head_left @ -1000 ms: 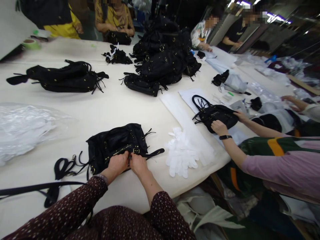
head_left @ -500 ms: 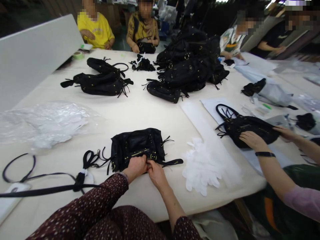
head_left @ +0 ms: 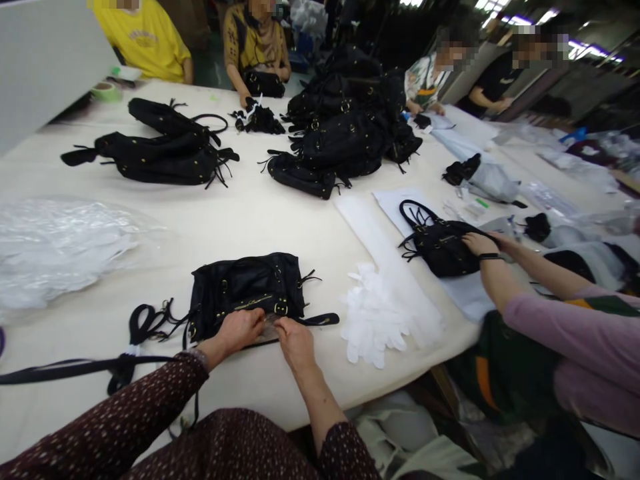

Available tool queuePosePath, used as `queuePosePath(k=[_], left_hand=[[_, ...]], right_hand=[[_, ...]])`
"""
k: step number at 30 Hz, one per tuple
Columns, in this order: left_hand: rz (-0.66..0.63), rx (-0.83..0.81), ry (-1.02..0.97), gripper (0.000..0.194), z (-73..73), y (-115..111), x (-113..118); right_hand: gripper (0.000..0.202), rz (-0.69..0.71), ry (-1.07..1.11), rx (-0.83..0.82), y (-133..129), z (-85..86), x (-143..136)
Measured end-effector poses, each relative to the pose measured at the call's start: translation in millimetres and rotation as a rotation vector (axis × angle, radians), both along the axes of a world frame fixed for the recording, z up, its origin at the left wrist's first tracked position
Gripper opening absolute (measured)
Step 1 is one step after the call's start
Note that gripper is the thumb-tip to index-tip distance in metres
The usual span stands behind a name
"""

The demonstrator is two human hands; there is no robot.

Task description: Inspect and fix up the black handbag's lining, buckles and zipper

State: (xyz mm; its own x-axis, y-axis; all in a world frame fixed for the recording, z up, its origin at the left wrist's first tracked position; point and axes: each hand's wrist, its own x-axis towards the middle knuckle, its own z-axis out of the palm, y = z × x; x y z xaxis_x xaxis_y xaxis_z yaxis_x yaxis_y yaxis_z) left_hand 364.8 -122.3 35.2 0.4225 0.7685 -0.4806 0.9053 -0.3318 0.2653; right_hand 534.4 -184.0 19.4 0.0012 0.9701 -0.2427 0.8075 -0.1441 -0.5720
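Note:
A black handbag with gold buckles and studs lies on the table in front of me. My left hand pinches its near edge, fingers closed. Close beside it, my right hand is closed on the same edge, thumb and fingers together. Between the two hands a patch of greyish-brown material shows at the bag's edge. A dark tab sticks out to the right of the bag. The fingertips are partly hidden against the bag.
Left of the bag lies a bundled black strap, with clear plastic behind. White cut pieces lie to the right. A co-worker's hands touch another black handbag. A heap of black bags stands across the table.
My hands have drawn slightly apart, and greyish-brown material now shows between them. The view has turned right, so the table's things appear farther left. The neighbouring co-worker's hands have shifted on their bag.

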Motion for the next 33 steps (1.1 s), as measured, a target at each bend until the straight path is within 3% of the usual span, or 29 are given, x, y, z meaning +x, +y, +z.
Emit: queuePosePath(k=[5, 10, 20, 24, 27, 33], left_hand=[[-0.02, -0.049, -0.006, 0.026, 0.8, -10, -15], [-0.026, -0.057, -0.006, 0.029, -5.5, -14, -15], [-0.066, 0.01, -0.023, 0.036, -5.4, -17, -7], [-0.068, 0.009, -0.053, 0.036, -3.5, -18, -2], [-0.044, -0.008, -0.068, 0.032, -4.8, -15, 1], [-0.011, -0.042, -0.096, 0.029, -9.1, -15, -3]], right_hand=[[0.021, 0.061, -0.026, 0.01, -16, -3.3, -12], [0.019, 0.079, -0.1, -0.015, -25, -6.2, -14], [0.023, -0.138, 0.152, 0.087, -11, 15.9, -17], [0.024, -0.212, 0.109, 0.078, -1, 12.7, -9], [0.021, -0.175, 0.054, 0.049, 0, 5.7, -3], [0.023, -0.067, 0.058, 0.16, -13, 1.4, -7]])
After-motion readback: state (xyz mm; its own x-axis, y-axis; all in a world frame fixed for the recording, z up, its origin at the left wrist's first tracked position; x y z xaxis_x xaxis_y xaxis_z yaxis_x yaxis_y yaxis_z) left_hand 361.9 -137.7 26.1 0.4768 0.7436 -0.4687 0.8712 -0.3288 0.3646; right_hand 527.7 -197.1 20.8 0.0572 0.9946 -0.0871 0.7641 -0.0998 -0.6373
